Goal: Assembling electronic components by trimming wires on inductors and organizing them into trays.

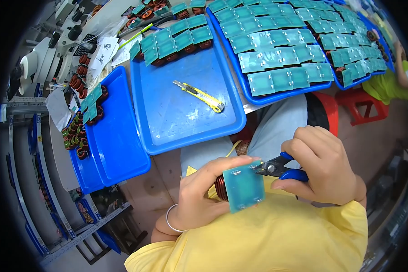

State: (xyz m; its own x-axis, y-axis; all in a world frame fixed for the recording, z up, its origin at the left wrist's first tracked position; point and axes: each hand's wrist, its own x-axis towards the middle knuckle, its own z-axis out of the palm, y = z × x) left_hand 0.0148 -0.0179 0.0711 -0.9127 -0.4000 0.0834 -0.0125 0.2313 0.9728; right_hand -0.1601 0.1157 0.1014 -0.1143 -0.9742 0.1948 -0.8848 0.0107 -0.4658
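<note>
My left hand (199, 189) grips a square green circuit board (245, 187) by its edges, tilted with its soldered face toward me. Behind the board, a copper-wound coil (221, 188) shows between my fingers. My right hand (324, 161) is closed around the blue handles of a pair of flush cutters (281, 167). The cutters' dark jaws are at the board's upper right corner, by a solder joint; whether they touch a wire lead is too small to tell. A white bracelet is on my left wrist.
Ahead, a blue tray (190, 141) holds a yellow utility knife (199, 96) and rows of boards with coils. Fuller blue trays (288, 92) of boards stand to the right. Another blue tray (118, 136) with a few boards is at left. A red stool (367, 111) and another person (401, 79) are at far right.
</note>
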